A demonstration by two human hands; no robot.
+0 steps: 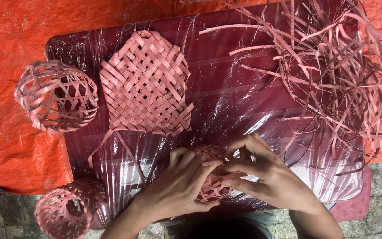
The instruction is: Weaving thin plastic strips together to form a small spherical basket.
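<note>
Two hands meet at about 6 o'clock on the dark red tabletop (244, 88), which is wrapped in clear plastic film. The left hand (180, 183) and the right hand (266, 175) are both closed around a small woven piece (212, 179) of pink strips, fingers curled over it from either side, thumbs and fingertips pinching its loose ends. The piece sits between the palms, just above the tabletop's near edge, and is mostly hidden by the fingers.

At 12 o'clock from the hands lies a flat woven mat (146, 82) of the same pink strips, with loose tails trailing from its near corner. At 2 o'clock a large tangle of loose strips (332, 75) spreads over the tabletop's far right part. At 10 o'clock a round openwork ball (56, 96) rests at the tabletop's left edge, partly over the orange tarpaulin (14, 40). At 8 o'clock a small woven ring basket (69, 208) sits at the near left corner.
</note>
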